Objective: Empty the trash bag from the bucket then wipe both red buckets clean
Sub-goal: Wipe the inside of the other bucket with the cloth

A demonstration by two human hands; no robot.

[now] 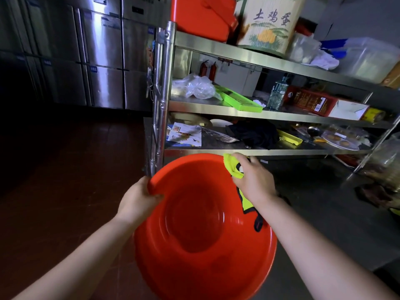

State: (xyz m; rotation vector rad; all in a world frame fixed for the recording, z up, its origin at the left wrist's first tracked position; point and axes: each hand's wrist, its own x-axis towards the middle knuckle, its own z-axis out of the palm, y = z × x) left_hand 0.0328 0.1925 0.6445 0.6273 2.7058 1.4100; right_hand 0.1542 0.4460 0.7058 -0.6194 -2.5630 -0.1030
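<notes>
cluttered steel shelves (270, 114), green tray (240, 99)

Open floor (65, 180) lies left of the red bucket (201, 234), bare as far as the steel refrigerator doors (101, 57). Directly beyond the bucket's far rim stands a steel shelf rack (249, 113), its corner post (161, 100) just beside the rim at upper left. The lowest shelf is crowded with papers (185, 135), a dark cloth (255, 133) and a plate (342, 140); the middle shelf carries a plastic bag (194, 86), a green tray (240, 99), a bottle (278, 92) and a box (311, 100). Grey floor (324, 202) right of the bucket is open up to a jar (387, 161) at the frame's edge. The bucket's interior is unobstructed.
</notes>
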